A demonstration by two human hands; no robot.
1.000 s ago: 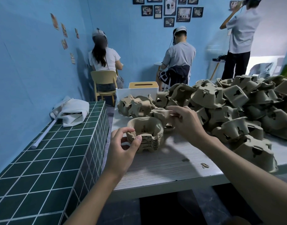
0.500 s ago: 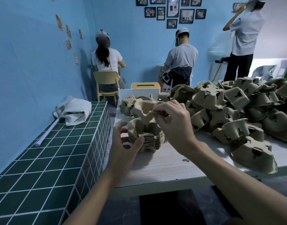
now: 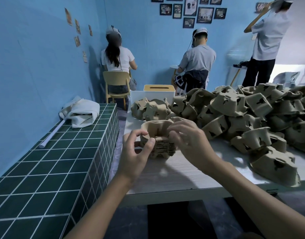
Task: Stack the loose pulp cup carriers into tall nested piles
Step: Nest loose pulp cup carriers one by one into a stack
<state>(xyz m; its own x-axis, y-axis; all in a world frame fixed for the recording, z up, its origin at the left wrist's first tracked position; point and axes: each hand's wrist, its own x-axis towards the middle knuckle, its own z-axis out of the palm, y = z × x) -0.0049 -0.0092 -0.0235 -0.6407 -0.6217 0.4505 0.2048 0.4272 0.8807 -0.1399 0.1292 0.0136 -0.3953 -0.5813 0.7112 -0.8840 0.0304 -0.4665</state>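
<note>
A short nested stack of brown pulp cup carriers stands on the white table in front of me. A further carrier sits on top of it, open side up. My left hand holds the stack's left side between thumb and curled forefinger. My right hand, slightly blurred, has its fingers curled over the top carrier's right rim. A big heap of loose carriers fills the table's right half, and a small cluster lies behind the stack.
A green tiled counter runs along the left, with a white cloth and a white rod on it. A white box with a yellow lid stands at the table's far edge. Three people work at the back wall.
My right hand took a loose carrier from behind the stack, lifted it and brought it down onto the stack. My left hand closed in on the stack's left side.
</note>
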